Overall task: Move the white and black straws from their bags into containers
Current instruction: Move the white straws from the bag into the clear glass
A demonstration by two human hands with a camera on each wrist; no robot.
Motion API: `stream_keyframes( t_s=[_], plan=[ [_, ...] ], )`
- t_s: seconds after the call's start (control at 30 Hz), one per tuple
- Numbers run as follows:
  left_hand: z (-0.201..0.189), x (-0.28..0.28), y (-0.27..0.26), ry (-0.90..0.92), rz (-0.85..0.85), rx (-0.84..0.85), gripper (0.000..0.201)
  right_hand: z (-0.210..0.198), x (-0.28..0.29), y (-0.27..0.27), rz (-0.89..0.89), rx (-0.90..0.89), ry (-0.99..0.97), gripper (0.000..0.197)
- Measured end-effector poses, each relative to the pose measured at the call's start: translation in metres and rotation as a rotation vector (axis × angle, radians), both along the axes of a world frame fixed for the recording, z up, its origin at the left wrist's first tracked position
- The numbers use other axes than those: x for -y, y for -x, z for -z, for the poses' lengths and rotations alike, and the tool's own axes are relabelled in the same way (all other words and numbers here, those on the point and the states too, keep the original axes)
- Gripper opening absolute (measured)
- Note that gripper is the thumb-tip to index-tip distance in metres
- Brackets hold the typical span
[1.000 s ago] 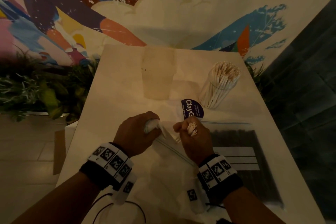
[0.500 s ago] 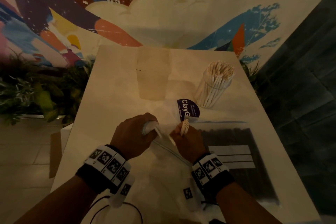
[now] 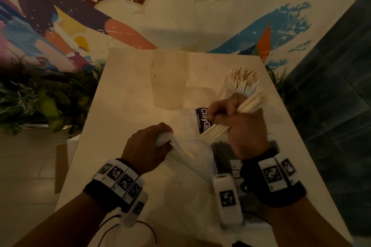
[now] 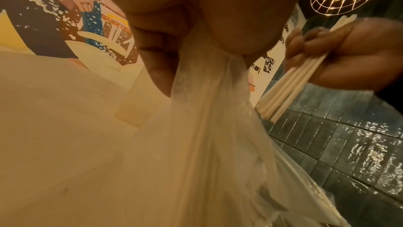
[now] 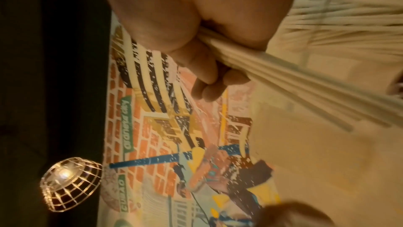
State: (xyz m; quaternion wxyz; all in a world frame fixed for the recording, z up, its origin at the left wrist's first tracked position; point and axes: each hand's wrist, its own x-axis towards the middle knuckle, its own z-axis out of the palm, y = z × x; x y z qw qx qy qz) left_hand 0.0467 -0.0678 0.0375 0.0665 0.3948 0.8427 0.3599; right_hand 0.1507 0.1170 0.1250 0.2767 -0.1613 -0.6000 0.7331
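My right hand (image 3: 230,114) grips a bundle of white straws (image 3: 214,132) lifted clear of the bag, slanting up toward the clear container of white straws (image 3: 242,82) at the table's far right. In the right wrist view the white straws (image 5: 294,82) run out from my curled fingers (image 5: 209,82). My left hand (image 3: 158,138) pinches the bunched mouth of the clear zip bag (image 3: 190,158), seen close in the left wrist view as crumpled plastic (image 4: 209,118). A second bag of black straws (image 3: 222,152) lies flat under my right wrist. An empty translucent container (image 3: 169,82) stands at the back centre.
A purple label (image 3: 202,120) lies between the bags and the containers. The white table (image 3: 124,96) ends at a painted wall behind, plants (image 3: 40,102) on the left and a dark tiled wall (image 3: 331,106) on the right. A thin cable (image 3: 128,228) loops near my left wrist.
My right hand has drawn a handful of white straws out of the zip bag and raised it up and right toward the filled container. My left hand keeps holding the bag's mouth.
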Motion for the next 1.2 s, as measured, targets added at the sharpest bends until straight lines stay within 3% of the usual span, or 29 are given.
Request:
stream_keyframes(
  t_s=[0.27, 0.43, 0.7, 0.87, 1.03, 1.13, 1.2],
  plan=[
    [-0.002, -0.001, -0.002, 0.045, -0.018, 0.035, 0.021, -0.06, -0.084, 0.027, 0.277, -0.228, -0.289, 0.042],
    [0.0, -0.001, 0.001, 0.043, -0.011, 0.037, 0.024, -0.066, -0.131, 0.053, 0.361, -0.427, -0.209, 0.037],
    [0.001, 0.0, 0.003, 0.025, -0.053, 0.075, 0.02, -0.021, -0.157, 0.088, 0.358, -0.187, -0.227, 0.036],
    [0.003, 0.001, 0.005, 0.021, -0.055, 0.082, 0.021, -0.025, -0.16, 0.095, 0.346, -0.239, -0.228, 0.038],
    [0.004, 0.0, 0.007, 0.039, -0.063, 0.083, 0.019, -0.008, -0.156, 0.09, 0.368, -0.019, -0.342, 0.036],
    [0.005, 0.001, 0.006, 0.035, -0.063, 0.072, 0.025, -0.003, -0.158, 0.085, 0.426, 0.01, -0.353, 0.033],
    [0.005, 0.002, 0.006, 0.039, -0.063, 0.072, 0.025, -0.001, -0.164, 0.084, 0.519, 0.132, -0.497, 0.026]
  ],
)
